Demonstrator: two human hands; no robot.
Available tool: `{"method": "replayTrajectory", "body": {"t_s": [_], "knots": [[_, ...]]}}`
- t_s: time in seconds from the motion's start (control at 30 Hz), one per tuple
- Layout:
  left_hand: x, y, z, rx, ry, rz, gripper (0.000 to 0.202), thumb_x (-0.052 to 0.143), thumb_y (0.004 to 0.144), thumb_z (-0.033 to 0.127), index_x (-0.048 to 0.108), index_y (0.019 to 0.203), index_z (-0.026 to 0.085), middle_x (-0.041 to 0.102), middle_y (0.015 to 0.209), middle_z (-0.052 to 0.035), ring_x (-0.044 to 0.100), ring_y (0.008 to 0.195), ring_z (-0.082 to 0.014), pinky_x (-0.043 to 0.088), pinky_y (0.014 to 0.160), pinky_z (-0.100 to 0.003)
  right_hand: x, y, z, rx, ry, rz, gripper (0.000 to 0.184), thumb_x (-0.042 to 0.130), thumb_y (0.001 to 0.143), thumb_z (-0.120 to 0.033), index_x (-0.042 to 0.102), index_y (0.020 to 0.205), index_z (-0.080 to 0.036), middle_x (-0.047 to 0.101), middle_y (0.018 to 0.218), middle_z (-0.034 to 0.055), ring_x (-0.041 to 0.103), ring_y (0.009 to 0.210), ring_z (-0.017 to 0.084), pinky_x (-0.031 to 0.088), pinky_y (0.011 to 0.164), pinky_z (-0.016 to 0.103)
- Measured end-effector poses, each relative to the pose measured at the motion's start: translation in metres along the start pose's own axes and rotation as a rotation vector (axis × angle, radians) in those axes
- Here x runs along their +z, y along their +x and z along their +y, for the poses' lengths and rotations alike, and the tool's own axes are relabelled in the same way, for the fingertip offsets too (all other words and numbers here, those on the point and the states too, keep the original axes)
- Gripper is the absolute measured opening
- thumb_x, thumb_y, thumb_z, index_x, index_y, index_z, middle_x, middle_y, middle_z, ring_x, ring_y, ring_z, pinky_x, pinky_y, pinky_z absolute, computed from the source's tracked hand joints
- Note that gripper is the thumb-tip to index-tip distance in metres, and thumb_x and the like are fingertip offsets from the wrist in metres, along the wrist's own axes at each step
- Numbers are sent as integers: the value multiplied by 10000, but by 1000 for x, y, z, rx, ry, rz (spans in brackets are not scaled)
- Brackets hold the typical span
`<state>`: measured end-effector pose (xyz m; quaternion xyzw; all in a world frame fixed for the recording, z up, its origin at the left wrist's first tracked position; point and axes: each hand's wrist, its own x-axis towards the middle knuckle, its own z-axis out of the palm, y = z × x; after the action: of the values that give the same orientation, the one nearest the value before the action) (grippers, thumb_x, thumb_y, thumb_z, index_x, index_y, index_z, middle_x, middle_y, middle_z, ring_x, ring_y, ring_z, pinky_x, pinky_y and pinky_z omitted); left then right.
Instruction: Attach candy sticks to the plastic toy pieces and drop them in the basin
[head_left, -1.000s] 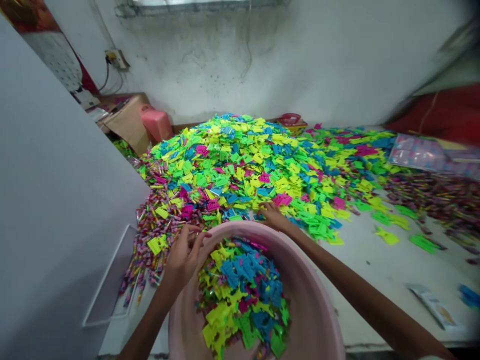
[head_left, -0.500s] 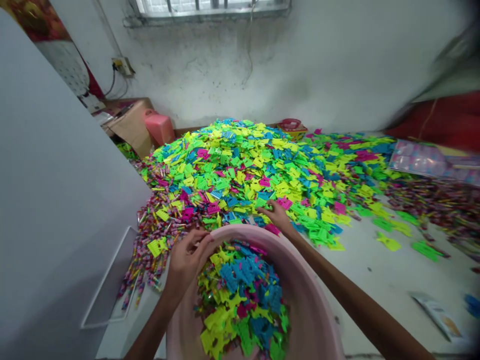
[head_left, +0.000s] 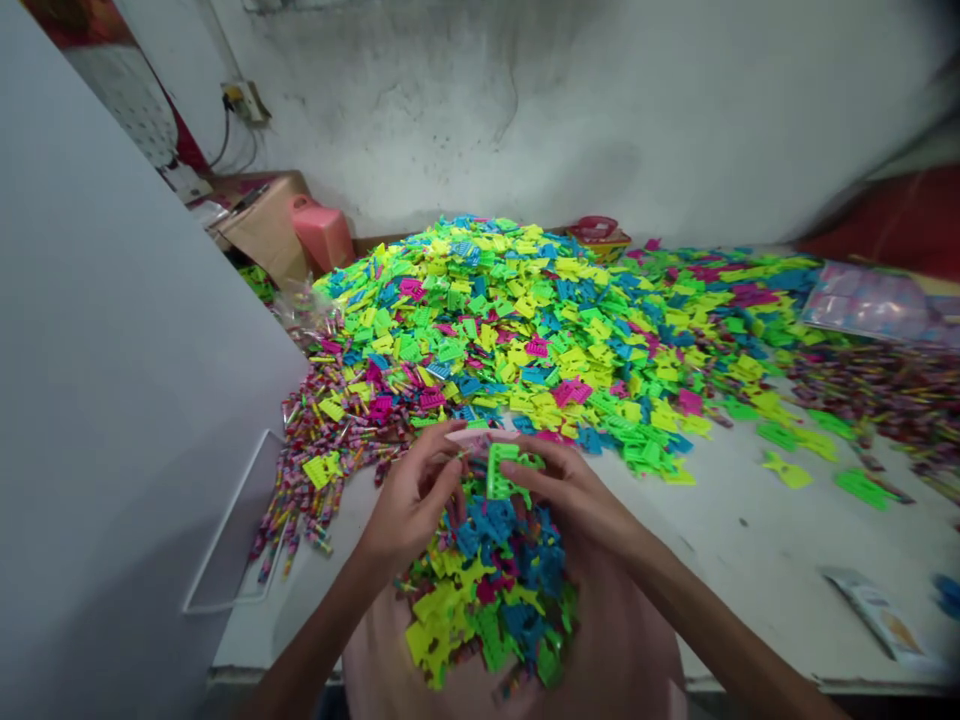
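Observation:
My right hand (head_left: 574,490) grips a flat green plastic piece (head_left: 501,470) with slots along it, above the far side of a pink tub (head_left: 630,640). Close by on the left, my left hand (head_left: 420,490) has its thumb and fingers pinched together; whatever is between them is too small to make out. Below both hands, the tub holds a heap of blue, yellow, green and pink plastic pieces (head_left: 487,580). Beyond its rim rises a large pile of similar bright pieces (head_left: 487,310).
Thin wrapped sticks (head_left: 300,500) lie scattered left of the tub, with more sticks (head_left: 870,390) at the far right. A white panel (head_left: 135,400) borders the left side. A red jug (head_left: 322,235) stands behind, and a packet (head_left: 877,615) lies at right.
My right hand has come back from the pile to above the tub with the green piece. My left hand has moved from the tub's left rim towards it. The view has tilted down slightly.

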<state>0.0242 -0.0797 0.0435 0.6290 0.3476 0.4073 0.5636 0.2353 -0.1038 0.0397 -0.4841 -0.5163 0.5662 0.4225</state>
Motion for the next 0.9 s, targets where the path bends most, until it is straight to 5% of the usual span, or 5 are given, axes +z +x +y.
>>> {"method": "replayTrajectory", "body": {"t_s": [0.13, 0.23, 0.5, 0.7, 0.9], "knots": [[0, -1, 5, 101, 295, 3, 302, 518, 1003, 363, 707, 1205, 241, 727, 984, -79, 695, 758, -181, 547, 618, -267, 5, -7, -8, -97, -126, 49, 295, 719, 864, -482, 765, 1020, -236, 727, 942, 38, 672, 890, 248, 539, 726, 314], [1, 0, 7, 50, 312, 29, 218, 654, 927, 379, 743, 1055, 225, 742, 1074, -83, 710, 967, -232, 566, 745, -291, 7, -11, -9, -85, -128, 50, 290, 724, 860, -490, 754, 980, -228, 716, 926, 32, 658, 772, 211, 526, 637, 283], [-1, -1, 6, -62, 23, 121, 252, 695, 891, 427, 578, 921, 205, 698, 769, -12, 607, 557, -122, 451, 489, -217, 12, -15, -12, 117, 237, -29, 491, 551, 941, -610, 698, 1229, -241, 668, 707, 28, 623, 549, 183, 458, 406, 244], [-2, -2, 5, -21, 36, 79, 252, 606, 955, 425, 605, 1073, 203, 685, 901, -49, 607, 643, -124, 463, 499, -207, 7, -12, -16, -24, 38, -22, 404, 770, 832, -453, 714, 1198, -294, 705, 1239, 58, 639, 1129, 252, 559, 761, 282], [-3, 1, 5, -33, 146, 29, 278, 591, 967, 414, 710, 1114, 210, 701, 933, -54, 594, 627, -119, 483, 519, -215, 4, -10, -10, -44, -176, 37, 271, 805, 783, -462, 743, 838, -204, 737, 959, 62, 655, 938, 255, 526, 802, 348]]}}
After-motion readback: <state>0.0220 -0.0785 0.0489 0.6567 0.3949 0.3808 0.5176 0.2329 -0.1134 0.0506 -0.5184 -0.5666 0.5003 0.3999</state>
